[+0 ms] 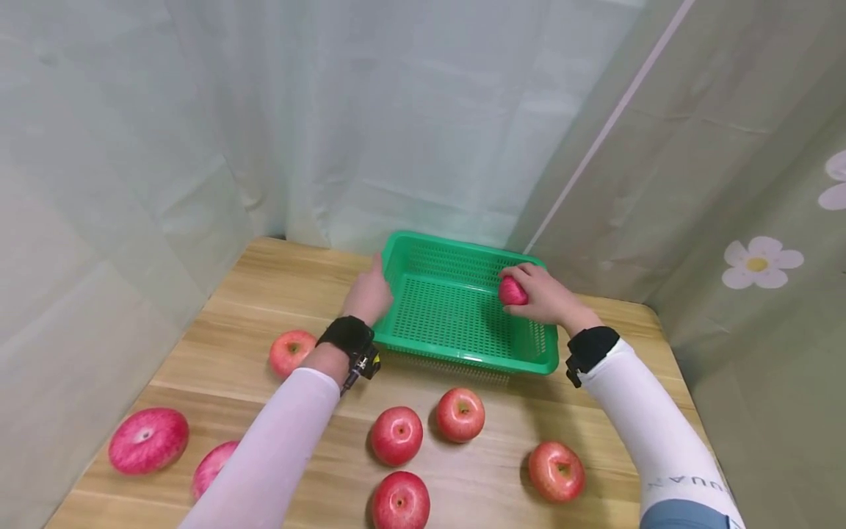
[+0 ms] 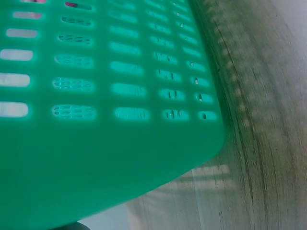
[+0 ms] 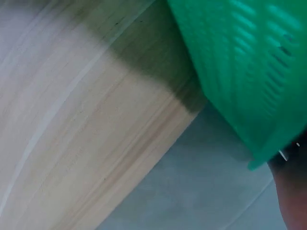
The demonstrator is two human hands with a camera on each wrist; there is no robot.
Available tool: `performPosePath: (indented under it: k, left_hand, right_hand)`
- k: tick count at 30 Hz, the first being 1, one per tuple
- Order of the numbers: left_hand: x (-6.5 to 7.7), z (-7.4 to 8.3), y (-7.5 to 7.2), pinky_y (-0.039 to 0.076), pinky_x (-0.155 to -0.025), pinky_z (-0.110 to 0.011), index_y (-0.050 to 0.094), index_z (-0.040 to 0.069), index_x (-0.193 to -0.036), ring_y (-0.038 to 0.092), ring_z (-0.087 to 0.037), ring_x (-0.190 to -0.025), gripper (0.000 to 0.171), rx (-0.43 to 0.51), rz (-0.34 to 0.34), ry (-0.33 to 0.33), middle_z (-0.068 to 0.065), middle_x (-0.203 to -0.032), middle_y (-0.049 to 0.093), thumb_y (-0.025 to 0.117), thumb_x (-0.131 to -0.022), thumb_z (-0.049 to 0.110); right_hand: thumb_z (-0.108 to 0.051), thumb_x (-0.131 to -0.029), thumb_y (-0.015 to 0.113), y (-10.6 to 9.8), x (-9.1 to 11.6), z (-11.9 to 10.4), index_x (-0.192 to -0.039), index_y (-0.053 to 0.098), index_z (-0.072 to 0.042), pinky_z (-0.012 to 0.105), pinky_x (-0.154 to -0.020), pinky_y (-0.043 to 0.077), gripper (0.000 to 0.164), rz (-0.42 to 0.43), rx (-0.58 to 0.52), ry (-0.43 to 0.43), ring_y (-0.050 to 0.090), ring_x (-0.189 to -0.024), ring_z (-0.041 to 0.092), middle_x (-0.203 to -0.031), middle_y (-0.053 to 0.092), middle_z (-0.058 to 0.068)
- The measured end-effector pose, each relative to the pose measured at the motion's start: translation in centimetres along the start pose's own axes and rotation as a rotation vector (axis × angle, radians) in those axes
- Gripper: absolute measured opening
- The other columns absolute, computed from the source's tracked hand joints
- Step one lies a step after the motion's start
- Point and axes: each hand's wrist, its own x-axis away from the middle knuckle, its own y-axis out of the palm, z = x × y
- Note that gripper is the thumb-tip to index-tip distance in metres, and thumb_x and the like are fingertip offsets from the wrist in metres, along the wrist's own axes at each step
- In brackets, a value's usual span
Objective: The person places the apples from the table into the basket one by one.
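**One apple at the basket, seven outside it**

The right hand (image 1: 538, 295) is holding a small, round, dark pink apple (image 1: 512, 291), fingers and thumb gripping it. That apple is sitting inside the rim of a green, rectangular, perforated plastic basket (image 1: 456, 358), near its right end. Can't tell whether it is touching the basket floor.

The basket is standing along the far edge of the wood-grain desk (image 1: 317, 275).

The left hand (image 1: 366, 294) is lying at the basket's left end, one digit pointing toward the far edge. Its other fingers are hiding from view; can't tell if they are gripping the rim. The left wrist view is mostly showing basket wall and desk, so no help.

Progress, judged from this: early. The held apple is the only one showing within the rim, and it isn't released yet.

Outside, seven are lying on the desk:
- by the left edge: a broad pink apple (image 1: 148, 441), plus a half-hidden pink apple (image 1: 208, 466) beside the sleeve
- near the left wrist: an orange-red apple (image 1: 286, 354)
- in front of the basket: a glossy red apple (image 1: 396, 436), a yellow-flecked red apple (image 1: 460, 415) and a deep red apple (image 1: 399, 501) closer to the person
- toward the right edge: a streaked red apple (image 1: 557, 472)
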Motion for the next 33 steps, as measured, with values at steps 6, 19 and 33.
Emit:
performPosePath:
  k: [6,19,33]
  left_hand:
    - [0.1,0.0,0.1,0.047,-0.055,-0.039,-0.001,0.010,-0.173,0.060,-0.026,-0.061,0.076,-0.015,-0.005,-0.009,-0.017,-0.086,0.066,0.043,-0.111,0.011]
    - [0.2,0.1,-0.1,0.046,-0.050,-0.036,0.002,0.006,-0.172,0.057,-0.023,-0.057,0.077,-0.008,-0.003,0.011,-0.015,-0.079,0.065,0.045,-0.109,0.008]
    - [0.3,-0.1,-0.3,0.046,-0.048,-0.035,0.000,0.006,-0.172,0.057,-0.022,-0.055,0.078,-0.003,-0.004,0.015,-0.014,-0.076,0.064,0.047,-0.110,0.011]
  right_hand:
    - [-0.022,-0.088,0.089,1.0,-0.4,0.7,-0.148,0.059,-0.011,0.061,-0.102,0.051,0.067,0.008,0.027,-0.033,0.044,-0.135,0.047,-0.149,0.045,0.025]
    - [-0.026,-0.089,0.091,2.3,-0.9,1.4,-0.151,0.058,-0.018,0.064,-0.112,0.041,0.071,0.005,0.130,-0.060,0.048,-0.139,0.044,-0.151,0.050,0.020]
    - [-0.027,-0.088,0.092,2.6,-0.8,1.2,-0.151,0.060,-0.021,0.065,-0.113,0.041,0.071,0.006,0.193,-0.092,0.044,-0.142,0.044,-0.153,0.051,0.019]
